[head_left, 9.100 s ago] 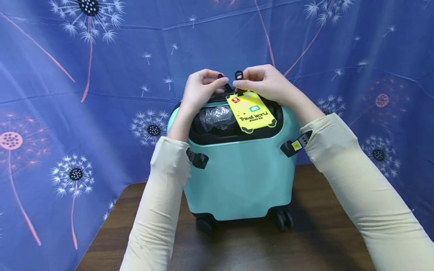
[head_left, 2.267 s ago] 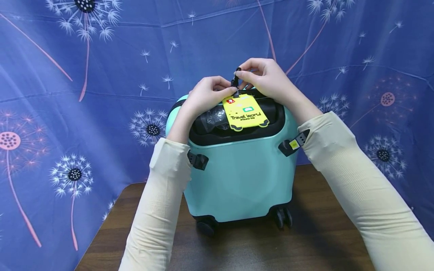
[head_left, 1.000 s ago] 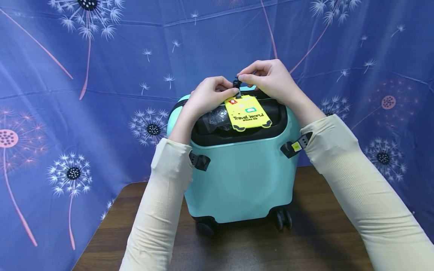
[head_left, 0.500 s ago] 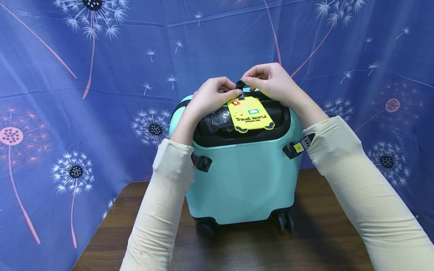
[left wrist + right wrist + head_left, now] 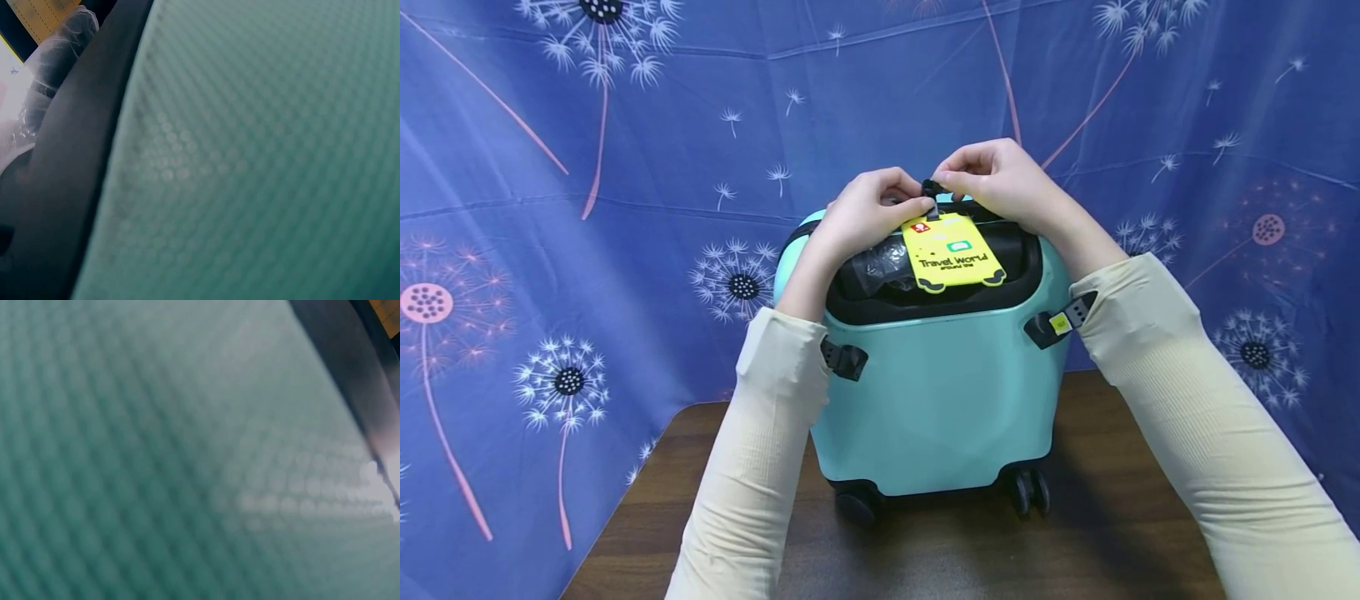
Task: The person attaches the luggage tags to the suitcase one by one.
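A turquoise suitcase [image 5: 940, 392] stands upright, a yellow luggage tag [image 5: 953, 254] lettered "Travel World" hanging over its dark recessed top. My left hand [image 5: 868, 208] pinches the tag's black strap [image 5: 933, 212] just above the yellow part. Close beside it, my right hand [image 5: 1000, 182] pinches the strap's upper end at the small black buckle [image 5: 931, 187]. Fingers partly cover the buckle, so how the strap runs through it is hidden. Both wrist views are filled by the suitcase's textured shell [image 5: 262, 137], blurred in the right one [image 5: 156, 456]; neither shows a hand.
Clear plastic wrap [image 5: 883, 262] covers part of the suitcase handle area left of the tag. Black wheels [image 5: 1028, 490] rest on the brown wooden table [image 5: 925, 550]. A blue dandelion-print cloth [image 5: 662, 167] hangs close behind.
Nine seconds ago each hand held a separate strap end; now both hands are at one joined spot. The left hand has moved beside the tag. Over the last second the right hand lowered slightly.
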Tool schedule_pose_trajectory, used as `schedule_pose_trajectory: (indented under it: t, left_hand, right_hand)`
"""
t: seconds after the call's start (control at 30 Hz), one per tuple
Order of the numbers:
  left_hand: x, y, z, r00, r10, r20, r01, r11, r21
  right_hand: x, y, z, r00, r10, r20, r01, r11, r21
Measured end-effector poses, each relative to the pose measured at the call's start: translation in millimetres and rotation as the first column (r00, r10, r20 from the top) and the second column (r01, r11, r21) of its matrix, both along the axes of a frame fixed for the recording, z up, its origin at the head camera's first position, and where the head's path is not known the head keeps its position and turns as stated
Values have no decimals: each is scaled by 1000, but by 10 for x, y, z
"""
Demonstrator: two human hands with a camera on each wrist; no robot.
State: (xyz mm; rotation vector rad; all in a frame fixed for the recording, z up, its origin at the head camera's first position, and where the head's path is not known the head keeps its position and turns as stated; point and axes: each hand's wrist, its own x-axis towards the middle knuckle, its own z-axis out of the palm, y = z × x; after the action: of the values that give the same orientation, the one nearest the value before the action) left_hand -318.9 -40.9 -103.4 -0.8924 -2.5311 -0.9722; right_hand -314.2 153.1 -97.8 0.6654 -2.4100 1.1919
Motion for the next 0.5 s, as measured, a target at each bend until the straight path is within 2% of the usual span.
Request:
schedule_pose_trajectory:
  t: [0.3,0.5]
  left_hand:
    - [3,2,-2,1000,20,-3,-20,1000,-4]
    - [4,1,-4,1000,26,-16,-26,1000,-16]
  right_hand:
    - [2,-8,-14,999,36,-29,-36,999,-16]
    - [1,-15,-21,998,-3,-57,5,999,39]
